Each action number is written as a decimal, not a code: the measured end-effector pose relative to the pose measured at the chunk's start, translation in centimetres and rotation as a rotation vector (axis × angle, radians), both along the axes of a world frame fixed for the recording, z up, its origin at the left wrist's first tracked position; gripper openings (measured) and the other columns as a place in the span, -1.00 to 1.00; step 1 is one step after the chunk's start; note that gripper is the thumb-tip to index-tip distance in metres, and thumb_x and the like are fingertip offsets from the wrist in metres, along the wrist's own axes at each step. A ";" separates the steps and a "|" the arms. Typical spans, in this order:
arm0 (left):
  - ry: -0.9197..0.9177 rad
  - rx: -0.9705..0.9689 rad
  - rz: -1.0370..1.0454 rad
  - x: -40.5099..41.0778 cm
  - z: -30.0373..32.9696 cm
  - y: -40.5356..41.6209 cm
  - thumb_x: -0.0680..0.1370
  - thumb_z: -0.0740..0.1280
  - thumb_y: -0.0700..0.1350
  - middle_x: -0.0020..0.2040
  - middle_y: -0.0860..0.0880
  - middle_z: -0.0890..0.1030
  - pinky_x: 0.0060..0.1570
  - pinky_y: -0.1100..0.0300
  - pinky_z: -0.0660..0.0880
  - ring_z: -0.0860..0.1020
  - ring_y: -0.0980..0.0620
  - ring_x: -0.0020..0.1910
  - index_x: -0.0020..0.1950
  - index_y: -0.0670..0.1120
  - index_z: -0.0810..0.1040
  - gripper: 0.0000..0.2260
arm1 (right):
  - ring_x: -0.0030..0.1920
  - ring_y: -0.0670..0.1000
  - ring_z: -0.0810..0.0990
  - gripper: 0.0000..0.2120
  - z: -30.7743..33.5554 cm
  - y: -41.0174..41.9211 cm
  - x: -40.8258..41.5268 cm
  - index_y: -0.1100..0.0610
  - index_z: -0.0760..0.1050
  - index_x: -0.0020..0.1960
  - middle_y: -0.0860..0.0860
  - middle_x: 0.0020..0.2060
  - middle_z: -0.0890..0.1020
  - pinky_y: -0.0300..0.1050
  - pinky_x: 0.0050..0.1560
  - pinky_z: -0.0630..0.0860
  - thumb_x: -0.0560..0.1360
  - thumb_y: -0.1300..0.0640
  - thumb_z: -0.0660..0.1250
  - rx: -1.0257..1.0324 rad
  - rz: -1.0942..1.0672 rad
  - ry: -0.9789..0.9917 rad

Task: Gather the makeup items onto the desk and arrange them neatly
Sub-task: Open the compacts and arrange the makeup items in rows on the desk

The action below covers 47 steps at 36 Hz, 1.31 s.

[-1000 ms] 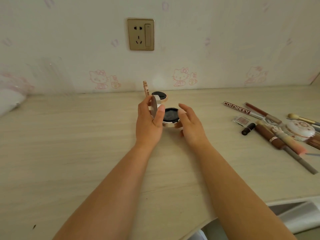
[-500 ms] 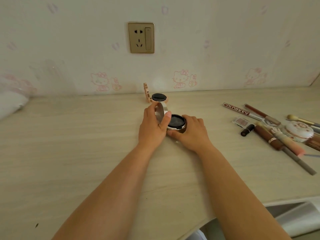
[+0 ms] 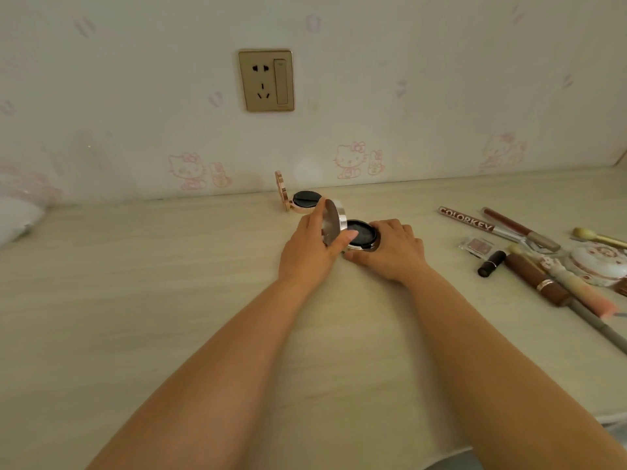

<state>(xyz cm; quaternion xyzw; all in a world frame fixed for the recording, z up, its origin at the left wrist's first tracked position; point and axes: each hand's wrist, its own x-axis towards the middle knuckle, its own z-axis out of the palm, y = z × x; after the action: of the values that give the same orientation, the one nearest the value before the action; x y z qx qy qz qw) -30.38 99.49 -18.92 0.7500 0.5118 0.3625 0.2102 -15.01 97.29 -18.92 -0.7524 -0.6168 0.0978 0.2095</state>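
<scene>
Metallic compact lid pinched in left grip; right grip clasps its base.

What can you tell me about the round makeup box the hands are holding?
The round compact is open, its shiny metallic-rimmed lid tilted up on the left. Inside lies a black round puff. It sits on the pale wooden desk, just in front of a second open compact. The left hand grips the lid, thumb on its edge; the right hand holds the base.
</scene>
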 end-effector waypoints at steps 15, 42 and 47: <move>0.022 0.023 0.082 3.4 -0.4 5.5 0.49 0.24 0.24 0.08 -0.04 0.50 -0.12 0.21 0.30 0.48 -0.01 0.08 0.30 -0.03 0.41 -0.51 | 0.20 0.10 0.37 -0.33 0.1 6.1 3.2 -0.06 0.41 0.23 -0.06 0.19 0.44 -0.04 0.05 0.29 0.26 -0.42 0.30 -0.004 -0.044 0.001; 0.097 -0.011 0.162 5.2 0.4 8.0 0.55 0.22 0.15 0.14 -0.09 0.59 0.01 0.05 0.44 0.52 -0.08 0.13 0.26 -0.10 0.44 -0.58 | 0.21 0.10 0.43 -0.34 -0.2 9.8 4.1 -0.01 0.40 0.22 -0.01 0.21 0.43 0.01 0.07 0.28 0.31 -0.44 0.21 0.020 -0.080 -0.057; 0.072 -0.026 0.154 5.1 0.3 8.2 0.54 0.27 0.10 0.17 -0.08 0.59 0.06 0.08 0.43 0.51 -0.08 0.17 0.34 -0.07 0.40 -0.57 | 0.22 0.11 0.41 -0.34 -0.1 9.6 4.0 0.01 0.38 0.23 0.01 0.22 0.43 0.02 0.10 0.29 0.33 -0.43 0.20 0.014 -0.081 -0.080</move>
<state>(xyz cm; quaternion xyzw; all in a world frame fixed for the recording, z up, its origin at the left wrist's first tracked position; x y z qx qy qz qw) -25.24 107.69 -18.58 0.7183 0.5798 0.3434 0.1730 -11.02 106.92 -19.06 -0.7785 -0.5945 0.0548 0.1938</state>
